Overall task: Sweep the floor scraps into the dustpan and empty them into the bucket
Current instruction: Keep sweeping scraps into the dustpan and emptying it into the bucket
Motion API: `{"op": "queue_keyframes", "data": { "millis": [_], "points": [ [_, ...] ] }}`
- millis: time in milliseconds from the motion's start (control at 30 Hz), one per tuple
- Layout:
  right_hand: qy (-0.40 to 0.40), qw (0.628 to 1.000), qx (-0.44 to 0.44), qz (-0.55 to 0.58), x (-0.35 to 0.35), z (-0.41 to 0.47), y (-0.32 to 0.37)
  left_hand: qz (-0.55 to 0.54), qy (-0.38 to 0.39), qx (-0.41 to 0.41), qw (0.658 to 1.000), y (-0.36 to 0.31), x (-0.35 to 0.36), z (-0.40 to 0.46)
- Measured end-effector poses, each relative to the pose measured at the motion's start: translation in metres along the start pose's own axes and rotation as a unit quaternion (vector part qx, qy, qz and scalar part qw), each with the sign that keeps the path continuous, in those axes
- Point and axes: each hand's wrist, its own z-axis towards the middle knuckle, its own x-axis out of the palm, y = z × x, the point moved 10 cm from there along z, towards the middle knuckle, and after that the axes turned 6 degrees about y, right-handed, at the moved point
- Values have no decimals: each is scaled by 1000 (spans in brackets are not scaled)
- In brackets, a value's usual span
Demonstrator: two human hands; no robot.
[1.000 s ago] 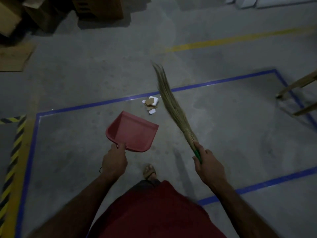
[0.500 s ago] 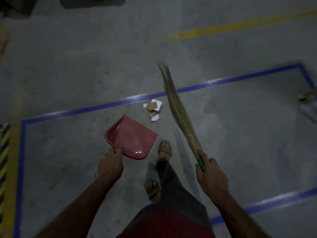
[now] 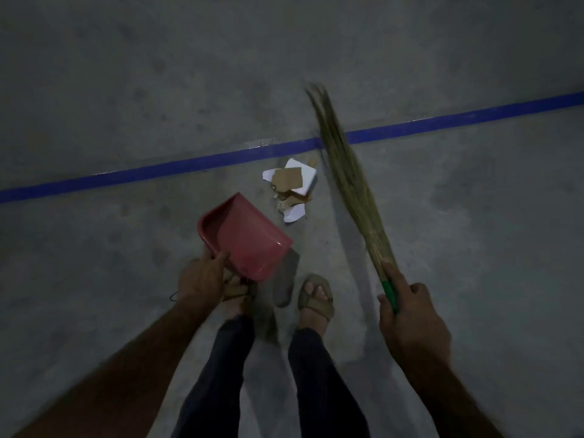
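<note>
A small heap of white paper and brown cardboard scraps [image 3: 290, 188] lies on the concrete floor just below a blue tape line. My left hand [image 3: 202, 279] grips the near edge of a red dustpan [image 3: 245, 238], held above the floor left of and below the scraps. My right hand [image 3: 410, 324] grips the green handle of a straw broom [image 3: 347, 181], whose bristles reach up past the right side of the scraps and across the tape line. No bucket is in view.
A blue tape line [image 3: 189, 164] crosses the grey floor from left to upper right. My two sandalled feet [image 3: 316, 295] stand just below the dustpan, between my arms.
I have stepped closer and both feet now stand together under the dustpan. The scraps, dustpan and broom appear larger and nearer. The view has tilted further down, and the yellow line and striped tape have left it.
</note>
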Motion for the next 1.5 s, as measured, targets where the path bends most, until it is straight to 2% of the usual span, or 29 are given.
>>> {"op": "queue_keyframes", "data": {
  "millis": [100, 167, 333, 500, 733, 900, 1000, 1133, 1333, 1500],
  "points": [
    [-33, 999, 24, 11, 24, 52, -8, 29, 24, 0, 999, 10, 36, 67],
    [-33, 998, 41, 16, 35, 81, -14, 26, 13, -2, 1000, 21, 49, 92],
    [19, 996, 73, -44, 53, 150, -21, 47, -19, 39, 998, 32, 42, 135],
    [89, 989, 23, -114, 76, 179, -20, 58, -29, 81, 995, 23, 24, 173],
    [122, 983, -68, -116, 86, 129, -9, 25, -44, 142, 989, -26, 5, 212],
    [166, 978, -95, -83, 107, 68, -1, -8, -55, 141, 988, -47, 13, 216],
    [189, 978, -71, -53, 117, 40, -5, -28, -44, 139, 989, -45, 30, 215],
    [149, 988, -35, -1, 115, 6, -20, -53, -35, 125, 990, -32, 47, 209],
    [155, 987, 0, 46, 117, -24, -38, -102, -37, 105, 989, -9, 52, 189],
    [82, 994, 30, 65, 95, -8, -23, -152, -53, 104, 981, 10, 51, 170]
  ]
}}
